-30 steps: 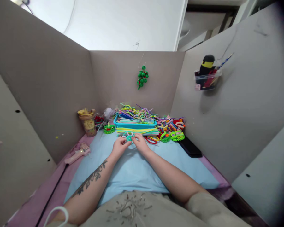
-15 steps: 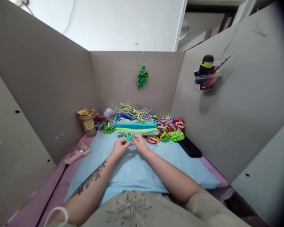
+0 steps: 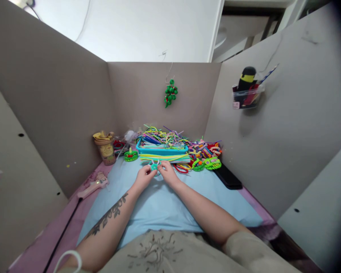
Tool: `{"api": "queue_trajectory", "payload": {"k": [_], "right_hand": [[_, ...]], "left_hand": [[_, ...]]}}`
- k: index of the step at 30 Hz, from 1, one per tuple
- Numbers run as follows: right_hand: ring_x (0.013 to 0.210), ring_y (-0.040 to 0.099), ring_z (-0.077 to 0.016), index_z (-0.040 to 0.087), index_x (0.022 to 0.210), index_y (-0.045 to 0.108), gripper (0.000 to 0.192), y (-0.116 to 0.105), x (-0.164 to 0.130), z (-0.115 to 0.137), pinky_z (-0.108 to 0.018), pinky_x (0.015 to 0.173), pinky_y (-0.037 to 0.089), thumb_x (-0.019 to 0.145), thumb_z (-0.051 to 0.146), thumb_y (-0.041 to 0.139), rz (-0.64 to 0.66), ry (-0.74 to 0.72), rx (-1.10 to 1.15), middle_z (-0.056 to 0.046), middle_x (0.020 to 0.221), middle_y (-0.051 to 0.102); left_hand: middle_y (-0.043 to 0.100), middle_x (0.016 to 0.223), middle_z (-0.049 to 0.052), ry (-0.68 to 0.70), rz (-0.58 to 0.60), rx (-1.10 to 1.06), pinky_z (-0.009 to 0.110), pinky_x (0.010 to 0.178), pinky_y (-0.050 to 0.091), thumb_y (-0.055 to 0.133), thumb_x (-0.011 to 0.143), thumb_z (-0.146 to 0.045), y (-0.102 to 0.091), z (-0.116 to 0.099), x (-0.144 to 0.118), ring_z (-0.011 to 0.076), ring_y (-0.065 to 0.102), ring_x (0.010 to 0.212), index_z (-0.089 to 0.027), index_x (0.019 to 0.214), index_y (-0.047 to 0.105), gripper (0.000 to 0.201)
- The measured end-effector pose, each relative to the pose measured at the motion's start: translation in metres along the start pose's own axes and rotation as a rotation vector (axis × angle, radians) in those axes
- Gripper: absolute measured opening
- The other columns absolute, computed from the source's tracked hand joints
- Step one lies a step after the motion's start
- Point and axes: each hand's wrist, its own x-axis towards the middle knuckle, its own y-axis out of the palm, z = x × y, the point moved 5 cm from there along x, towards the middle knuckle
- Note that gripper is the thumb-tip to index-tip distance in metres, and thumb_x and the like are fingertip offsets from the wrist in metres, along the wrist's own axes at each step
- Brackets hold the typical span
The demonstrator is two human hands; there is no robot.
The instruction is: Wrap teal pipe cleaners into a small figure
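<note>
Between both hands is a small teal pipe-cleaner piece (image 3: 154, 167) with a round middle and pale ends sticking up from it. My left hand (image 3: 144, 177) pinches its left side with thumb and fingers. On the other side my right hand (image 3: 167, 173) grips it with the fingertips close together. The piece is held above the blue sheet (image 3: 165, 204), just in front of a stack of pastel pipe cleaners (image 3: 165, 158). Fingers cover part of it, so its lower edge is hard to make out.
Behind the stack stands a blue basket (image 3: 163, 151) heaped with pipe cleaners. Scissors (image 3: 182, 169) and green pipe-cleaner figures (image 3: 212, 163) lie to the right, beside a black flat case (image 3: 229, 177). Leftward are a green figure (image 3: 130, 154), a cup (image 3: 105, 149) and a pink glue gun (image 3: 93, 188).
Hardly anything differs. Both hands keep their hold on the teal piece in the same place, with only a very slight shift of the fingers.
</note>
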Motion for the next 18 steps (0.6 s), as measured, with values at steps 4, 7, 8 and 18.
{"api": "queue_trajectory", "payload": {"k": [4,7,8,18], "right_hand": [[0.095,0.049,-0.0187,0.020,0.066,0.054,0.024,-0.0006,0.0001,-0.0005,-0.033,0.090,0.037,0.079,0.040,0.051,-0.003,-0.013,-0.004,-0.005,0.093,0.053],[0.094,0.049,-0.0194,0.020,0.067,0.055,0.025,-0.0008,0.0004,-0.0013,-0.033,0.089,0.037,0.079,0.042,0.051,-0.008,-0.021,-0.013,-0.005,0.092,0.054],[0.094,0.049,-0.0196,0.020,0.068,0.055,0.025,-0.0007,0.0005,-0.0014,-0.033,0.089,0.037,0.079,0.042,0.051,-0.006,-0.024,-0.016,-0.005,0.092,0.054],[0.095,0.050,-0.0198,0.020,0.071,0.058,0.024,-0.0016,-0.0001,0.0014,-0.033,0.089,0.037,0.080,0.041,0.050,-0.003,-0.028,-0.027,-0.006,0.092,0.056]], "left_hand": [[0.039,0.054,-0.004,0.003,0.002,0.004,0.023,0.053,0.029,0.056,0.070,-0.038,-0.0006,0.0001,0.0006,0.0100,0.037,0.056,-0.016,0.053,0.047,0.030],[0.039,0.054,-0.004,0.002,-0.001,0.005,0.023,0.053,0.029,0.055,0.070,-0.038,-0.0014,-0.0002,0.0009,0.0103,0.037,0.056,-0.016,0.053,0.047,0.029],[0.040,0.054,-0.003,-0.001,-0.005,0.007,0.023,0.053,0.029,0.055,0.070,-0.038,-0.0016,-0.0001,0.0011,0.0104,0.037,0.056,-0.016,0.053,0.047,0.029],[0.039,0.054,-0.003,-0.023,-0.028,0.022,0.024,0.053,0.028,0.054,0.070,-0.040,-0.0024,0.0020,0.0019,0.0113,0.037,0.056,-0.017,0.053,0.046,0.030]]}}
